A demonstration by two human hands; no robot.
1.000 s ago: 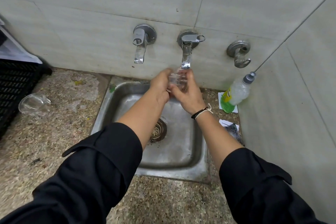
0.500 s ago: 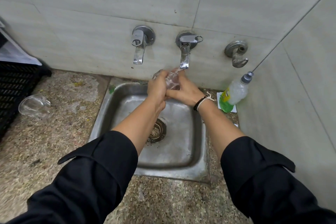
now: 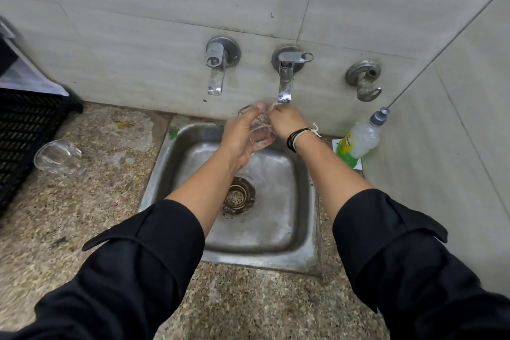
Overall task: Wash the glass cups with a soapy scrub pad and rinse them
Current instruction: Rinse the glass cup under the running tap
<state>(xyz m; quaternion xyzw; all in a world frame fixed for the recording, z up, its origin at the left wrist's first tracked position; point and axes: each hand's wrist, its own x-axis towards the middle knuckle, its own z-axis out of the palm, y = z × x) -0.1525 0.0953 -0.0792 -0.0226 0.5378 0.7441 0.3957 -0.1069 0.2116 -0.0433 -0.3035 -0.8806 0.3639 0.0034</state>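
Rinsing step — left hand (image 3: 239,137) grips glass cup (image 3: 259,130) under tap (image 3: 285,83), right hand (image 3: 284,121) pinching its rim; next, probably set it aside.

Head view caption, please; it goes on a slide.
Both hands, left and right, hold a glass cup under the running tap above the sink.

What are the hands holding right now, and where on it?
A glass cup, under the middle tap. The left hand grips its side wall; the right hand holds it near the rim, exact finger placement unclear.
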